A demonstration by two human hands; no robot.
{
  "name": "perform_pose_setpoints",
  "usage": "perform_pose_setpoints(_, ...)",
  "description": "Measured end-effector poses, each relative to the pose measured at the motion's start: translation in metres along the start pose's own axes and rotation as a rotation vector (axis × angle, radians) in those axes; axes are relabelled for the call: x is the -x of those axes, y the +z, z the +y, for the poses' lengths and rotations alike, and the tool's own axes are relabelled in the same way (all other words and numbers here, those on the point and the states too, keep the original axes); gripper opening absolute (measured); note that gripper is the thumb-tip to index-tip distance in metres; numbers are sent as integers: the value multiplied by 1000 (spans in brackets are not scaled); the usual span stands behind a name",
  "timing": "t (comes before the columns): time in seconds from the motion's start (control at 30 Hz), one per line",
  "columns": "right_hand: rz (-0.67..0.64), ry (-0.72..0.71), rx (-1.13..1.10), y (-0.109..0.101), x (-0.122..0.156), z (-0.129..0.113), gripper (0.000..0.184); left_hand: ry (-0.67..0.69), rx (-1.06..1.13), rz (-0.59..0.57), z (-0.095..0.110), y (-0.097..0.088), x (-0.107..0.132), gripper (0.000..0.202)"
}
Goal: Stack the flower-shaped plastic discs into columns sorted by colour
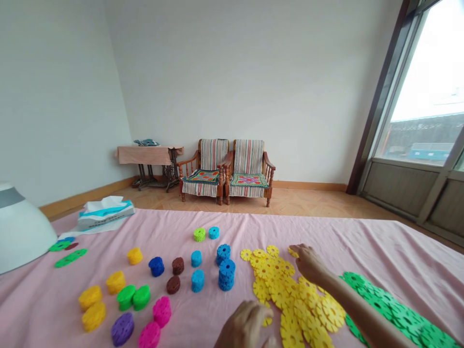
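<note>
2 bare hands work over a pink cloth [206, 309] strewn with notched plastic discs. At the far end of the yellow pile [300, 307], the right hand [303, 256] reaches out, its fingers close together over 1 yellow disc [293, 252]; I cannot tell whether they pinch it or only touch it. The right forearm [348, 295] passes between that pile and the green discs [393, 307] spread at the right.

Nearer the body, the left hand [242, 326] has curled fingers, with yellow discs just beside them; I cannot tell whether any is gripped.

Left of the yellow pile stand 2 blue stacks [226, 275]. Farther left are 2 brown stacks [173, 284], 2 pink stacks [162, 311] and 1 purple stack [122, 328]. Beyond the cloth, 2 chairs [232, 166] face this way.
</note>
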State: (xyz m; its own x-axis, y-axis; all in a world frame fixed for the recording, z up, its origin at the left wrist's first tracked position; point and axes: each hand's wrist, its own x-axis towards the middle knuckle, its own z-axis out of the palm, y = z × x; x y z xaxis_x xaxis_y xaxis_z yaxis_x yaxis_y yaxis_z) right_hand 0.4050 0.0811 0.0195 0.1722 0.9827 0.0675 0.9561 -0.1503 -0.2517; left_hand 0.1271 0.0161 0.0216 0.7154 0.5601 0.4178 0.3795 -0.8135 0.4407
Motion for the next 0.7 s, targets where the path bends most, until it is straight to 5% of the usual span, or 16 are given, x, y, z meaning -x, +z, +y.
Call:
perform_pose_setpoints(0.07,29,47,28,7,-10,5,53,-130,15,-38,11,6,-28,50)
perform_pose_setpoints(0.27,15,10,-9,11,1,1,43,-444,-115,-62,11,26,-89,64)
perform_pose_setpoints(0.53,98,-138,-186,11,-10,-28,49,-610,-314,-44,-16,37,-116,55)
perform_pose_setpoints(0.7,11,-236,-171,14,-23,-44,59,-675,-334,-21,-22,47,-118,52)
